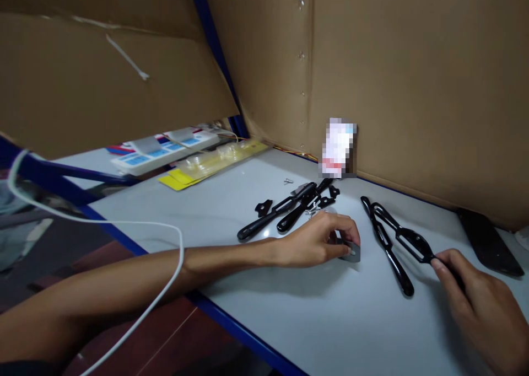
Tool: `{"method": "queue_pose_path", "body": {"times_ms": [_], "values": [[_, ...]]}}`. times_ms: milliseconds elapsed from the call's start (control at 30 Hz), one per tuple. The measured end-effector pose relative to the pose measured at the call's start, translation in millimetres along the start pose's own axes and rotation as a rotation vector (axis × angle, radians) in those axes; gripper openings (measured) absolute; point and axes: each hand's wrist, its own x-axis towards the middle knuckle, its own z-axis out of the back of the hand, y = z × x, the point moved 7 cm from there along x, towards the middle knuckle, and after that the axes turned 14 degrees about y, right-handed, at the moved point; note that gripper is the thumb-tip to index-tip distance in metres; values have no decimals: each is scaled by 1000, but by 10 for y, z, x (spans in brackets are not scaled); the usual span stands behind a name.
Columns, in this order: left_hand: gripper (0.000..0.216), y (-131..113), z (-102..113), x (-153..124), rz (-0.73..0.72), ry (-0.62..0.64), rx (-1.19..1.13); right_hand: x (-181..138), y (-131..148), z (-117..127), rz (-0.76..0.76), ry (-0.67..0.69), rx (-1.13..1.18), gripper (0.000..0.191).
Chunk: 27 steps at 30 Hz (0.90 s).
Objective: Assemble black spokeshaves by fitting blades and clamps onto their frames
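My right hand [483,304] is closed around one handle of a black spokeshave body [413,243], lifted at a tilt over the right part of the table. Pinched between the thumb and fingers of my left hand [316,241] is a small grey metal blade [352,252] with a hole in it, low over the tabletop. Between the hands lies another black spokeshave body [386,243]. Beyond my left hand, two more black bodies [273,213] lie close together, with small black cap pieces [263,208] and silver screws [314,208] around them.
A white table [256,315] with a blue edge stands against cardboard walls [413,89]. Yellow packaging [215,164] and a white power strip [165,152] are at the far left. A dark flat object [490,241] lies far right. A white cable [179,238] crosses above my left forearm.
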Motion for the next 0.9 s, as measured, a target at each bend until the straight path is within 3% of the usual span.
{"method": "queue_pose_path", "body": {"times_ms": [167, 367, 633, 767, 900], "values": [[11, -11, -12, -6, -35, 13, 42, -119, 236, -123, 116, 55, -33, 33], [15, 87, -3, 10, 38, -8, -24, -113, 112, -17, 44, -17, -249, 35], [9, 161, -94, 19, 75, -9, -266, -120, 443, -109, 200, 43, -53, 27], [17, 174, -146, 26, 77, 9, -346, -145, 605, -128, 307, 33, -59, 26], [11, 174, -169, 28, 66, -11, -389, -121, 626, -161, 359, 33, -105, 21]]}}
